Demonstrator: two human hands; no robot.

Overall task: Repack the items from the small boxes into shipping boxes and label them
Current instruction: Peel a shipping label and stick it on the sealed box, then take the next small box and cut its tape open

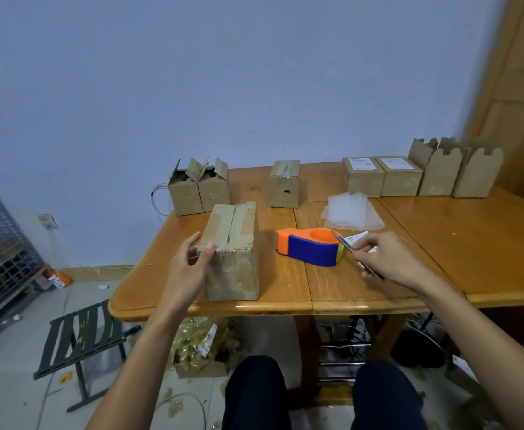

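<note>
A taped cardboard box (234, 252) stands near the table's front edge. My left hand (189, 262) is at its left side with the thumb touching the near top corner and the fingers loosely spread. My right hand (387, 257) grips a thin knife (344, 243), blade pointing up-left toward an orange and blue tape dispenser (311, 246). A white label (357, 237) lies under the blade. Two labelled boxes (381, 176) stand at the back right, beside open-topped boxes (457, 169).
Two open small boxes (198, 189) and a closed one (284, 184) stand along the back of the wooden table (487, 237). Clear plastic bags (350, 212) lie behind the dispenser. A dark folding stool (83, 339) and a box of straw filler (201, 346) are on the floor.
</note>
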